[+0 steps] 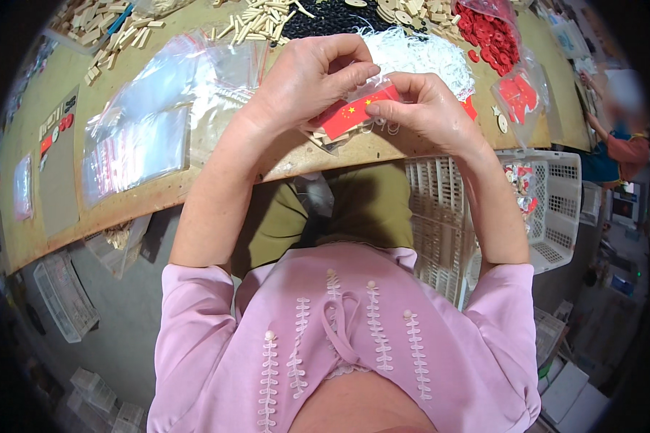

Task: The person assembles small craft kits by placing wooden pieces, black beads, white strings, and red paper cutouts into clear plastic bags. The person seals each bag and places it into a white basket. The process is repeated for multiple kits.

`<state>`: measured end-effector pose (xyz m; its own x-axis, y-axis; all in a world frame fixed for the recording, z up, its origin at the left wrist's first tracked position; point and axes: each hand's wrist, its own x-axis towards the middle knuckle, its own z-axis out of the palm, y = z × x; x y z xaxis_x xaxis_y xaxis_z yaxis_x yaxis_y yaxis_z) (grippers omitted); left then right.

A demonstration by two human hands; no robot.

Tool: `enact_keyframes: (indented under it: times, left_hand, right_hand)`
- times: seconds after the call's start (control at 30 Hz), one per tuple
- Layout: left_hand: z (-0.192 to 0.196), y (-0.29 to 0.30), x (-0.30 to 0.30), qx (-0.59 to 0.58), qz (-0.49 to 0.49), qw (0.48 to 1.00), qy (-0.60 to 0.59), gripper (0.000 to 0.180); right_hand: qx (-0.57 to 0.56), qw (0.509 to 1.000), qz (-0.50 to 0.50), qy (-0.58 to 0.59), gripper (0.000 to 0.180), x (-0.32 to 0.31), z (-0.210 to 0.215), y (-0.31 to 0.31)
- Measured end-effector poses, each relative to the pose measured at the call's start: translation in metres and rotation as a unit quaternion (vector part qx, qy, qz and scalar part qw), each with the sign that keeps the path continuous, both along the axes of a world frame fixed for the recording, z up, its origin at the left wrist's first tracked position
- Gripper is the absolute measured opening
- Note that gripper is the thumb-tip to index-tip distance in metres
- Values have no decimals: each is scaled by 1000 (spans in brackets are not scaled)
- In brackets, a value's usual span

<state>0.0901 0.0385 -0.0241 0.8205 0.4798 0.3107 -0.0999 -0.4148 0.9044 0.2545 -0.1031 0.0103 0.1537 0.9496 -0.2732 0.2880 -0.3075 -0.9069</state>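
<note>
Left hand and right hand pinch the filled bag at its mouth, seemingly unsealed; empty bags lie at 9 o'clock on the table.

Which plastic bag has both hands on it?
The small bag with the red flag inside, pinched between the left hand and right hand. The empty clear bags lie flat to the left; the bag of red discs sits untouched to the right.

Bare table edge below stacked plastic bags
</note>
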Motion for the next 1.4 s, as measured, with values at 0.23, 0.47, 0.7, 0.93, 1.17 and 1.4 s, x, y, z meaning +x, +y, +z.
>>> enact_keyframes:
  times: [0.23,0.47,0.7,0.93,1.17,1.4]
  left_hand:
    - [2,2,0,-26,-57,996,-68,12]
    - [1,6,-2,-9,-34,996,-76,16]
    - [12,1,-5,-78,-15,996,-28,15]
    - [13,2,-8,-167,69,976,-121,12]
    - [11,6,-9,-67,80,990,-97,13]
    - [18,-2,-10,-91,76,991,-63,11]
  right_hand:
    - [-12,993,58,103,23,7,-3,-5]
    - [69,997,14,14,22,-5,5,-3]
    - [142,989,34,9,16,3,8,-4]
    - [184,911,-59,-366,9,39,-5,-49]
    - [169,867,-35,-468,7,12,-35,-70]
    - [154,885,-132,-420,10,14,-35,-93]
